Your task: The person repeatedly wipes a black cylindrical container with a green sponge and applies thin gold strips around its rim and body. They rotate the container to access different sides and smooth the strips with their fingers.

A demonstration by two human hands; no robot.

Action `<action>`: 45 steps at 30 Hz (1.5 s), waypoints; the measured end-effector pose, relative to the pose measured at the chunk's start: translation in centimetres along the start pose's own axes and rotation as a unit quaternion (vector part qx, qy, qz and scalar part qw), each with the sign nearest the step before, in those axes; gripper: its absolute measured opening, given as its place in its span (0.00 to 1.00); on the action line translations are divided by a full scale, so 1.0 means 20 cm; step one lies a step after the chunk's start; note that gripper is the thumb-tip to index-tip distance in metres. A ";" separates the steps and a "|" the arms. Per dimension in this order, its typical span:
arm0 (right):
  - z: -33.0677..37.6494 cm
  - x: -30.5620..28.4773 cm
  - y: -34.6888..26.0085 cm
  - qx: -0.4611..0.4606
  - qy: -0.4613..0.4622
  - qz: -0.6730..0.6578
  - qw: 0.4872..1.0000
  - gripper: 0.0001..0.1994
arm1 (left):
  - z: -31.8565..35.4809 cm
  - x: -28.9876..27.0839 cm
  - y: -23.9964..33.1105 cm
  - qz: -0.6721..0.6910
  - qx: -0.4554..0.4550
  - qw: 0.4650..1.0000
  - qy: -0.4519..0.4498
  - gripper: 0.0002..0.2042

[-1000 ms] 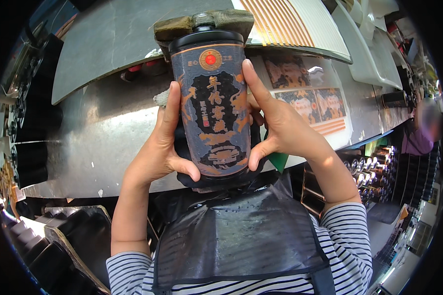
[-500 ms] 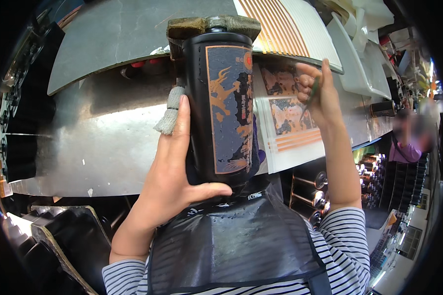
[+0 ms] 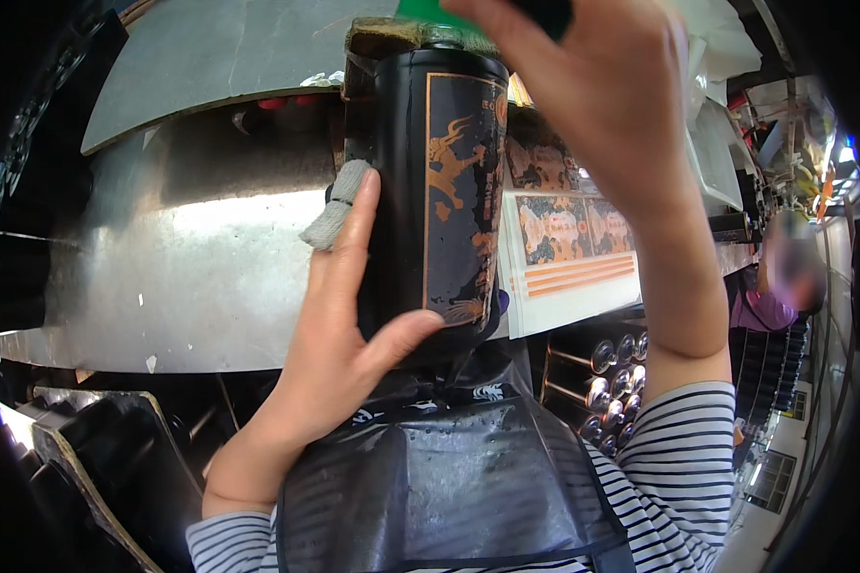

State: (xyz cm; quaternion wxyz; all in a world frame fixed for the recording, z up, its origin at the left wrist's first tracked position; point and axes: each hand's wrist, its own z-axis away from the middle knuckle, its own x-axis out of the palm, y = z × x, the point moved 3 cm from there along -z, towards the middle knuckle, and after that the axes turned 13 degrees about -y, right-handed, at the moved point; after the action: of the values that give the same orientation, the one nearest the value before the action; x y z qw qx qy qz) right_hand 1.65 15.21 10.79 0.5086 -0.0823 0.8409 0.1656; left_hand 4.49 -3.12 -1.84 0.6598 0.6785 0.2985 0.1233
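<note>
Above the steel tabletop (image 3: 191, 277), the left hand (image 3: 354, 325) is clamped around the upright black bottle (image 3: 430, 191), its label already on, while the right hand (image 3: 612, 115) closes over the top, where capping looks unfinished, label sheets (image 3: 569, 258) waiting beyond.

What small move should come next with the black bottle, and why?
Probably press the label flat with the right hand. The left hand grips the black bottle upright against the apron, label edge facing the camera, while the right hand sits up at the bottle's top, off the label.
</note>
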 end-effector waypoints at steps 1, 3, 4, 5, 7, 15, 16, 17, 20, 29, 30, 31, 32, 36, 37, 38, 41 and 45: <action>0.00 0.01 0.00 -0.006 0.024 0.018 1.000 0.10 | 0.03 -0.04 -0.02 0.003 0.008 1.000 0.004 0.33; 0.21 0.02 -0.19 -0.074 0.047 -0.051 0.995 0.09 | 0.07 -0.05 -0.08 0.121 0.016 0.985 0.122 0.23; 0.37 0.03 -0.32 -0.107 0.036 -0.103 0.988 0.08 | 0.08 -0.07 -0.10 0.126 0.023 0.982 0.139 0.22; 0.48 0.02 -0.46 -0.134 0.020 -0.149 0.980 0.07 | 0.08 -0.09 -0.10 0.133 0.015 0.981 0.142 0.21; 0.46 0.01 -0.55 -0.133 -0.034 -0.197 0.971 0.06 | 0.07 -0.10 -0.10 0.150 0.015 0.976 0.159 0.20; 0.36 0.09 -0.23 -0.089 0.082 -0.133 0.984 0.10 | 0.09 -0.11 -0.08 0.060 -0.001 0.986 0.159 0.18; 0.49 0.07 -0.35 -0.114 0.071 -0.170 0.976 0.10 | 0.10 -0.12 -0.09 0.052 -0.008 0.988 0.146 0.17; 0.57 0.03 -0.44 -0.125 0.048 -0.207 0.969 0.10 | 0.09 -0.11 -0.09 0.045 -0.008 0.991 0.129 0.17; 0.38 0.10 -0.25 -0.070 0.022 -0.243 0.967 0.10 | 0.12 -0.11 -0.07 0.013 -0.035 0.987 0.157 0.16; 0.62 0.05 -0.32 -0.105 0.092 -0.284 0.949 0.12 | 0.11 -0.08 -0.07 0.016 -0.054 0.994 0.090 0.31; 0.61 0.09 -0.32 -0.075 0.122 -0.326 0.934 0.11 | 0.10 -0.07 -0.05 -0.028 -0.059 0.996 0.061 0.37; 0.50 0.11 -0.22 -0.067 0.072 -0.301 0.949 0.11 | 0.10 -0.06 -0.01 -0.077 -0.074 0.994 0.030 0.43; 0.37 0.13 -0.09 -0.042 0.061 -0.280 0.957 0.11 | 0.11 -0.05 0.03 -0.128 -0.090 0.988 -0.001 0.50; 0.28 0.09 0.07 -0.020 0.163 -0.189 0.968 0.10 | 0.02 0.08 0.07 -0.230 -0.090 0.969 -0.001 0.60; 0.39 0.12 -0.02 -0.059 0.159 -0.189 0.967 0.10 | 0.02 0.10 0.06 -0.253 -0.095 0.963 0.016 0.59; 0.52 0.14 -0.12 -0.097 0.158 -0.197 0.963 0.09 | 0.01 0.12 0.03 -0.273 -0.093 0.957 0.030 0.59; 0.74 0.08 -0.30 -0.175 0.119 -0.280 0.936 0.08 | -0.02 0.12 0.00 -0.240 -0.108 0.963 0.064 0.56; 0.33 0.14 0.00 -0.054 0.098 -0.242 0.964 0.11 | 0.03 0.07 -0.06 -0.225 -0.115 0.967 0.036 0.51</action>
State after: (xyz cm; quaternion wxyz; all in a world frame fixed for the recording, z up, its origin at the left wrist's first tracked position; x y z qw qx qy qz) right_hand 5.72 17.63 5.50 0.4430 -0.3267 0.8316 0.0741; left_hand 5.64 -2.82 -3.43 0.7330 0.5082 0.4512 0.0295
